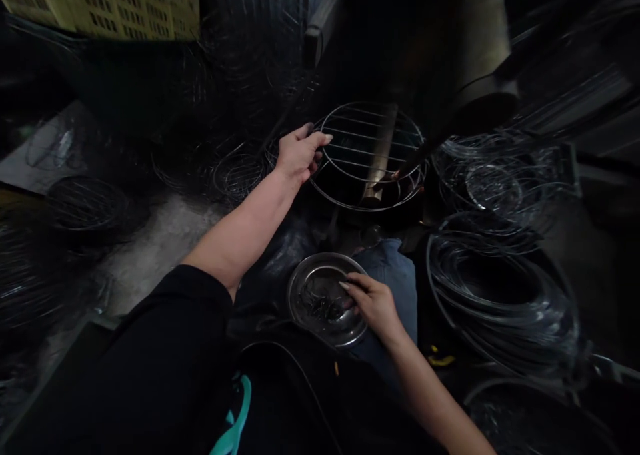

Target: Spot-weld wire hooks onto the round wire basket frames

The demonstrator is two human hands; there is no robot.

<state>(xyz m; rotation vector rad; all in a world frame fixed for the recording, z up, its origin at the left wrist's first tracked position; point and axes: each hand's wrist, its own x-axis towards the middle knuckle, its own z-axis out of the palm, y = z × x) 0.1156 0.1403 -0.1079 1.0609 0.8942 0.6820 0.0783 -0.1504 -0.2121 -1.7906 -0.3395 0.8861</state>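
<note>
My left hand (300, 152) grips the left rim of a round wire rack (350, 148), with the thumb on top and the fingers curled beneath. Straight parallel bars cross the rack, and it sits at a machine's copper-coloured tip. My right hand (374, 303) reaches over a shallow round metal bowl (299, 288) near my lap. Thumb and fingers come together in a pinch there; whatever is between them is too small and dark to make out. Short dark wire pieces (323, 307) lie in the bottom of the bowl.
A thick machine arm (483, 35) comes down at the upper right. Big coils of wire (480, 295) and tangled rings (495, 185) stand to the right. More round wire racks (240, 175) lie on the left, below a yellow plastic crate (135, 8). A turquoise-handled tool (237, 422) is at the bottom.
</note>
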